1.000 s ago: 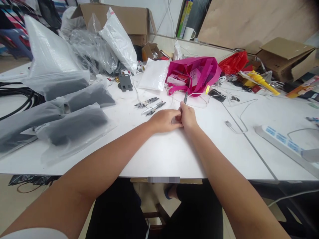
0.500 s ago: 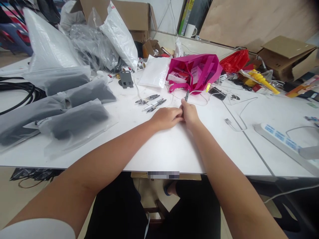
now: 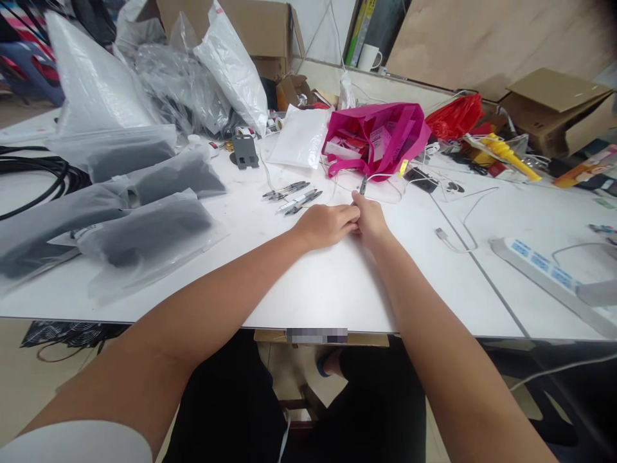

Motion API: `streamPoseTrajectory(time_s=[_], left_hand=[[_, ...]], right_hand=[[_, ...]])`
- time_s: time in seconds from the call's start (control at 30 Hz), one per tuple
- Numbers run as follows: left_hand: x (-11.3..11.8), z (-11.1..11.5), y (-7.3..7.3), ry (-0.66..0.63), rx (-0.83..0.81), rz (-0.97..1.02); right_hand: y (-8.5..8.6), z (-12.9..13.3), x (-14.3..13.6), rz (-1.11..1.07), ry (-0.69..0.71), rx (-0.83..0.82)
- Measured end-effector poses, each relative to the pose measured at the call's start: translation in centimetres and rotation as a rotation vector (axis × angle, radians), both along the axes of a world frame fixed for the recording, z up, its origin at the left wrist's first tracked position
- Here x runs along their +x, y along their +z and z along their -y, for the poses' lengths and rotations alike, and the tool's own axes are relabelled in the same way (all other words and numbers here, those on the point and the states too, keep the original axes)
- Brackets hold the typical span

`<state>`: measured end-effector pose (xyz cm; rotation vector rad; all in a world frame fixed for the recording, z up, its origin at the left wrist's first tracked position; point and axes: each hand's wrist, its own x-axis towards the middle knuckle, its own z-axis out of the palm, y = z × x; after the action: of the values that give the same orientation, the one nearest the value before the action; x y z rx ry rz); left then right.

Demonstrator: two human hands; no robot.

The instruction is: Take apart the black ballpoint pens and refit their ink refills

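Observation:
My right hand (image 3: 370, 218) is closed around a pen (image 3: 363, 184), whose dark grey end sticks up past the thumb. Against it lies my left hand (image 3: 325, 226), its fingers bent together at the pen's lower part. Most of the pen's barrel is hidden between the two hands. Several clear-and-black pens (image 3: 286, 191) lie on the white table just beyond my left hand, among them a pen with a pale barrel (image 3: 292, 204).
Frosted bags with dark contents (image 3: 144, 231) fill the left side. Behind the pens are a grey stand (image 3: 245, 152), a white packet (image 3: 301, 136) and a magenta bag (image 3: 376, 138). At right lie a cable (image 3: 470, 238) and a power strip (image 3: 544, 270).
My left hand has shifted slightly right, and its fingers now overlap the right hand more. The right hand keeps its hold on the pen. The loose pens stay put.

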<state>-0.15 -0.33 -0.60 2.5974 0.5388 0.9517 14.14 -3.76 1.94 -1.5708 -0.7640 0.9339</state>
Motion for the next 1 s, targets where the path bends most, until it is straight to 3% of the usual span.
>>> streamPoseTrajectory(time_s=[0.13, 0.3, 0.57, 0.73, 1.0], left_hand=[[-0.9, -0.6, 0.8, -0.027, -0.155, 0.218], [-1.1, -1.6, 0.8, 0.061, -0.227, 0.406], [-0.9, -2.1, 1.3, 0.357, -0.241, 0.320], [-1.0, -2.7, 1.6, 0.275, -0.371, 0.299], [-2.0, -3.8, 0.7, 0.333, -0.271, 0.452]], right_hand=[[-0.1, -0.1, 0.7, 0.057, -0.068, 0.010], [-0.5, 0.0, 2.4, 0.373, -0.153, 0.001], [-1.1, 0.1, 3.7, 0.863, -0.056, -0.086], [-0.8, 0.7, 3.6, 0.986, -0.017, -0.132], [-0.9, 1.1, 4.1, 1.109, -0.024, -0.212]])
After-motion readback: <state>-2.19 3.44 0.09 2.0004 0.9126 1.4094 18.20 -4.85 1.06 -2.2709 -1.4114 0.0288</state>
